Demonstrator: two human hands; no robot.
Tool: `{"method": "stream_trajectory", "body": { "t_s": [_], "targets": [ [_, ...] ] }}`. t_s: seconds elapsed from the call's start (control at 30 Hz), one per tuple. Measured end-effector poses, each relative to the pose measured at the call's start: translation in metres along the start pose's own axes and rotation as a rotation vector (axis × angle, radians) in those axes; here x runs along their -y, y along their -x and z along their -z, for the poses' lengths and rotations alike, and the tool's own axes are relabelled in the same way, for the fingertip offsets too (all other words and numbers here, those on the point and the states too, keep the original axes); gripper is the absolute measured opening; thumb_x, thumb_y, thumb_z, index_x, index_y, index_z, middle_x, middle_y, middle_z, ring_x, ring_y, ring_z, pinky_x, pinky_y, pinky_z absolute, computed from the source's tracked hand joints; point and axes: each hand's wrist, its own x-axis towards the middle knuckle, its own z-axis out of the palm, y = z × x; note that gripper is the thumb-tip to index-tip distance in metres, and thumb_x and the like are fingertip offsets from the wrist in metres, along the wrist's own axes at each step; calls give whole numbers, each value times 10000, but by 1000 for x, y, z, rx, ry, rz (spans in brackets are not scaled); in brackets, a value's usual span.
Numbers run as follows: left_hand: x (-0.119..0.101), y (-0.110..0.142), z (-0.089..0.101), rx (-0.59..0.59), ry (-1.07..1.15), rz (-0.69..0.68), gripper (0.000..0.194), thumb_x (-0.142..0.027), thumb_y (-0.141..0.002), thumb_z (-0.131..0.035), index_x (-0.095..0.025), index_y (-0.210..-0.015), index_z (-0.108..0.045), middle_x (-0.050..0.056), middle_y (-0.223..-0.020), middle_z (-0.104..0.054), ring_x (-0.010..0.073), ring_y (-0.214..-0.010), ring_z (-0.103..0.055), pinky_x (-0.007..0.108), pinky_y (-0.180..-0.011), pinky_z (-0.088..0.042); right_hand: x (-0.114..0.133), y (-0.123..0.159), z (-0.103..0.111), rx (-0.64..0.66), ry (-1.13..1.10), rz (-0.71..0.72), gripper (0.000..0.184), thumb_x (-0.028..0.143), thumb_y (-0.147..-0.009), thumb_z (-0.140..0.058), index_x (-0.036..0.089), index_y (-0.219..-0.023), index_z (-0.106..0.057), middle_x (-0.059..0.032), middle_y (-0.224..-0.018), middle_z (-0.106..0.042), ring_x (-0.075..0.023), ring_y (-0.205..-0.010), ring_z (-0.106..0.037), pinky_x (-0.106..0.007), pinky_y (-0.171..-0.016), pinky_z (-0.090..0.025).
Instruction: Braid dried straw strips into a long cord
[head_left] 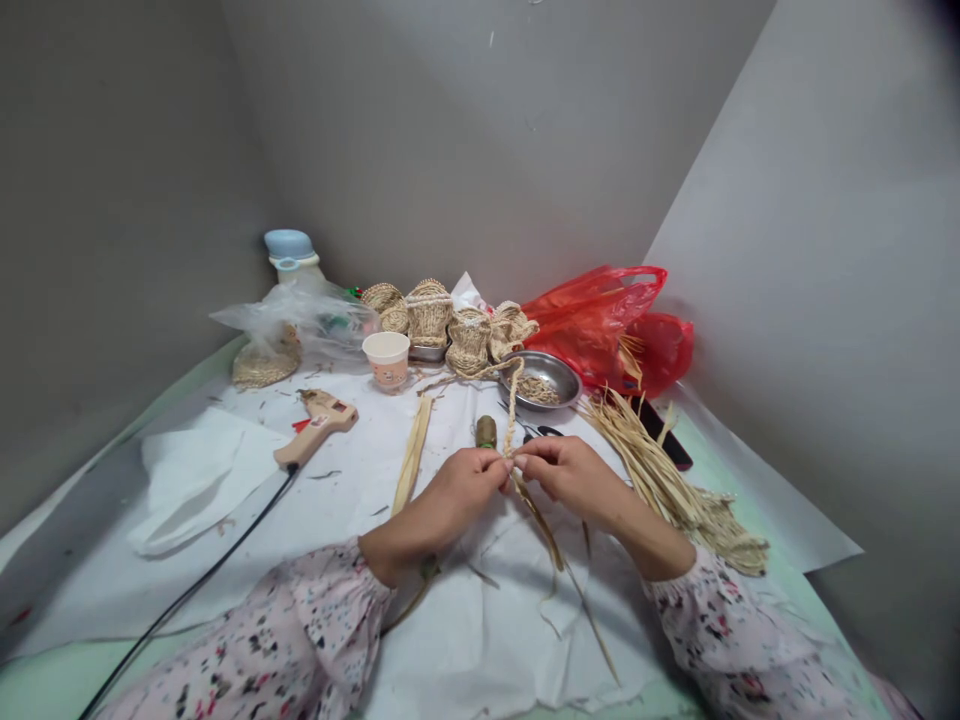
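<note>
Straw braid (pixel 511 420) pinched between both hands, mid white paper sheet (pixel 480 640)

Left hand (pixel 457 490) and right hand (pixel 570 475) closed on it, loose strands (pixel 559 548) trailing toward 6 o'clock; plait rising toward 12 o'clock by the steel bowl (pixel 541 378). Even, firm pinching keeps the plait tight; glue gun (pixel 319 425) at 10 o'clock

The pale straw braid (pixel 512 420) shows tan-gold against white paper (pixel 465 640) lying on a mint-green sheet (pixel 67 680). The sleeves (pixel 322 630) are pale pink, speckled with dark and red florals. The plastic bag (pixel 600 325) is bright red; the hot glue gun (pixel 319 425) is beige with a red trigger (pixel 300 425).
</note>
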Motion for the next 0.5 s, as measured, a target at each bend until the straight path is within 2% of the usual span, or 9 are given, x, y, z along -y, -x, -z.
{"method": "stream_trajectory", "body": {
  "t_s": [0.13, 0.23, 0.33, 0.43, 0.5],
  "targets": [
    [1, 1, -3, -67, 44, 40, 315, -408, -774, -468, -166, -603, -574, -68, -404, -339, 88, -391, -304, 216, -425, -203, 7, 6, -1, -77, 187, -48, 215, 290, -782, -526, 179, -684, -683, 11, -530, -592, -124, -495, -499, -233, -490, -337],
    [5, 1, -4, -67, 153, 50, 308, -415, -765, -483, -154, -633, -580, -72, -430, -332, 78, -397, -296, 209, -414, -197, 15, 14, -8, -135, 329, 15, 213, 249, -801, -499, 198, -727, -691, -20, -645, -663, -149, -595, -574, -248, -568, -386],
    [7, 1, -6, -46, 317, 82, 294, -411, -750, -507, -165, -589, -502, -77, -450, -318, 67, -396, -268, 208, -399, -188, 19, 23, -23, -181, 545, 94, 212, 208, -829, -469, 185, -821, -680, -63, -776, -681, -179, -715, -612, -275, -662, -415],
    [6, 2, -7, -38, 453, 139, 310, -408, -732, -538, -183, -554, -422, -87, -441, -292, 58, -381, -251, 205, -388, -185, 16, 30, -42, -191, 781, 141, 223, 178, -860, -430, 151, -922, -643, -105, -822, -653, -196, -697, -614, -288, -615, -427],
    [4, 3, -8, -29, 504, 152, 306, -407, -719, -561, -181, -563, -428, -86, -447, -307, 56, -378, -261, 203, -384, -183, 12, 34, -54, -188, 900, 180, 262, 128, -863, -396, 127, -1014, -610, -134, -884, -641, -204, -686, -617, -290, -566, -433]
  ]
}}
